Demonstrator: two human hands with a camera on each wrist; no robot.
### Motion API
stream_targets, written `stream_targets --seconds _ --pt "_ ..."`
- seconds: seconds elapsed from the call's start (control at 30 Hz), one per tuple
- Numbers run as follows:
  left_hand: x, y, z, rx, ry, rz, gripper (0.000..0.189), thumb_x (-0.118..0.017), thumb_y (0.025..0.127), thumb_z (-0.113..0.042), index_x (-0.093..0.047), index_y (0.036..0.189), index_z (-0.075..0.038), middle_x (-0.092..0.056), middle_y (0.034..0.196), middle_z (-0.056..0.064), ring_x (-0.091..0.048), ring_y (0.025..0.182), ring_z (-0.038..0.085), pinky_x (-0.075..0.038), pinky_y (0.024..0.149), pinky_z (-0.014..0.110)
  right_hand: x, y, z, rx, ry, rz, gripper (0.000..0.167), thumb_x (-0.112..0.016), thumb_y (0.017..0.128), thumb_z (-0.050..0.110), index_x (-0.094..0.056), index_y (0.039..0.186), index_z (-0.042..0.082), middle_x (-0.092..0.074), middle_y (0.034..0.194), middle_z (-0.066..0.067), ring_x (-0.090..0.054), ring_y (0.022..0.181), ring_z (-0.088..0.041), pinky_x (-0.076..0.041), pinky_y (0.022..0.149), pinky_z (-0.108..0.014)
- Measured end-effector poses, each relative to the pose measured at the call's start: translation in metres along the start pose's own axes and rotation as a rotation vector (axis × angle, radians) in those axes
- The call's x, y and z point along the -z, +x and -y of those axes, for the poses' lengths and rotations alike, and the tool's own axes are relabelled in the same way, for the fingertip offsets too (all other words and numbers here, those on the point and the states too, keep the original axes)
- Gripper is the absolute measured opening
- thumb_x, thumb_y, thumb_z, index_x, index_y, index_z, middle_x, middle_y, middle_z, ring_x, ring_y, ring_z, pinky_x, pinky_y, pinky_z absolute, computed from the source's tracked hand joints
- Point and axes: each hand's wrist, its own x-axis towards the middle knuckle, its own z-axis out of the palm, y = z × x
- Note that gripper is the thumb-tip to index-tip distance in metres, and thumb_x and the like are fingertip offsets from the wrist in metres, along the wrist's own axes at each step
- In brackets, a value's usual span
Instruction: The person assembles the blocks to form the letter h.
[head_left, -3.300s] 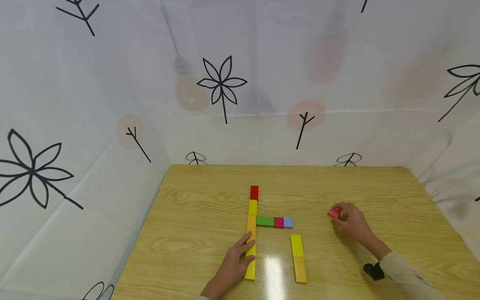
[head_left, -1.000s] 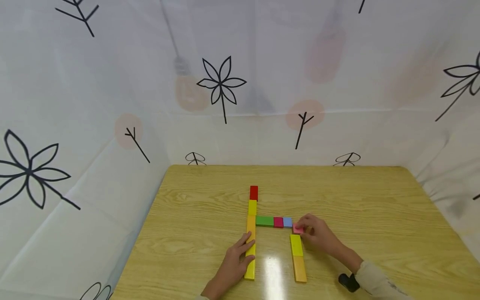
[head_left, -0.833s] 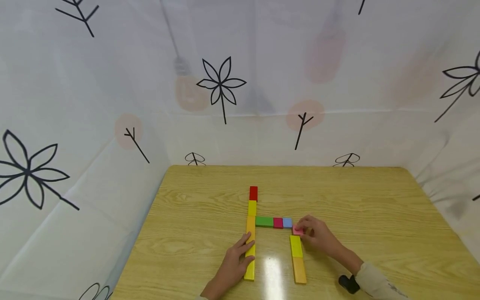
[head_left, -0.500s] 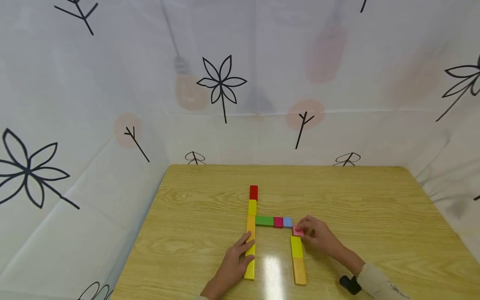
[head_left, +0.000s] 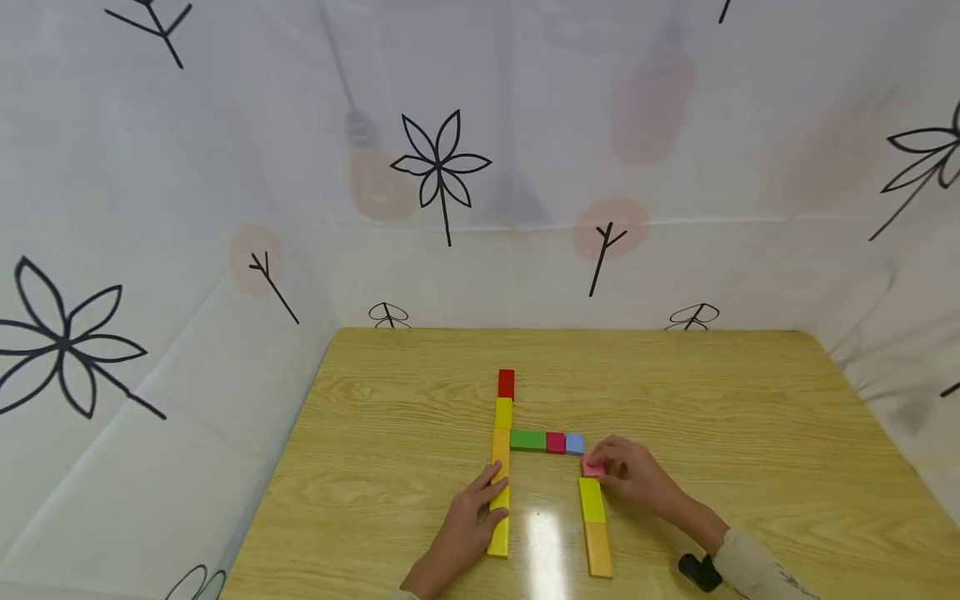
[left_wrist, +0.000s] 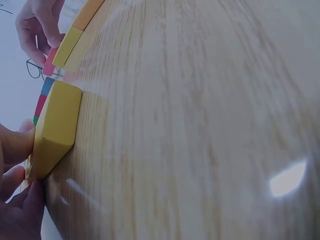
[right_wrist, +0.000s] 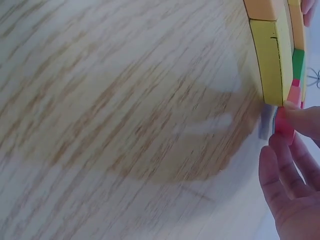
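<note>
In the head view my right hand (head_left: 637, 477) pinches a pink block (head_left: 592, 467) between thumb and fingers. The pink block lies at the top end of a yellow block (head_left: 591, 500), which is lined up with an orange block (head_left: 597, 550). The right wrist view shows fingertips on the pink block (right_wrist: 286, 120), right by the yellow end. My left hand (head_left: 463, 525) rests its fingers across a column with an orange block (head_left: 501, 446) and a yellow block (head_left: 498, 546). Above these, a shorter yellow block (head_left: 504, 412) and a red block (head_left: 506, 383) continue the column.
From the column a row runs right: a green block (head_left: 528, 440), a crimson block (head_left: 555, 442) and a light blue block (head_left: 574, 443), close to the pink one. The wood-grain table (head_left: 712, 383) meets patterned white cloth (head_left: 525, 275) at the back and sides.
My right hand has brought the pink block leftward to the yellow block's end, then slightly toward me. The yellow and orange pair has slid a little toward me too. The left hand stays put.
</note>
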Motion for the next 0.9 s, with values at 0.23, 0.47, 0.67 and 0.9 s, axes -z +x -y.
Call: stream_targets --seconds 0.23,0.47,0.67,0.9 --pt "0.001 0.0 0.001 0.013 0.0 -0.002 0.044 -0.06 0.093 -0.017 -0.053 0.133 0.001 -0.036 0.148 0.014 -0.033 0.134 0.036 -0.039 0.101 0.042 -0.001 -0.001 0.004 -0.029 0.018 0.068 0.016 -0.072 0.081 -0.001 -0.07 0.094 0.007 -0.063 0.103 -0.008 -0.055 0.082 -0.017 -0.049 0.06 -0.024" --pt "-0.001 0.0 0.004 0.0 0.0 -0.008 0.044 -0.06 0.093 -0.017 -0.053 0.133 0.0 -0.036 0.148 0.014 -0.034 0.134 0.035 -0.04 0.101 0.041 -0.002 -0.02 0.015 -0.009 -0.203 0.157 0.053 -0.074 0.079 0.043 -0.066 0.118 0.008 -0.054 0.127 -0.01 -0.055 0.109 -0.027 -0.05 0.084 -0.048" --pt "0.0 0.001 0.005 0.006 -0.008 -0.002 0.044 -0.059 0.093 -0.018 -0.052 0.134 -0.001 -0.035 0.149 0.012 -0.032 0.135 0.034 -0.039 0.101 0.04 -0.005 -0.041 0.021 0.122 -0.403 0.167 0.084 -0.069 0.068 0.067 -0.06 0.129 0.01 -0.046 0.141 -0.013 -0.048 0.117 -0.03 -0.048 0.082 -0.055" --pt "-0.001 0.0 0.005 0.003 0.001 -0.002 0.044 -0.059 0.094 -0.017 -0.052 0.134 0.0 -0.035 0.149 0.013 -0.032 0.134 0.036 -0.039 0.101 0.042 -0.009 -0.051 0.021 0.236 -0.487 0.159 0.085 -0.067 0.073 0.063 -0.051 0.137 0.009 -0.041 0.144 -0.016 -0.046 0.122 -0.033 -0.047 0.081 -0.049"
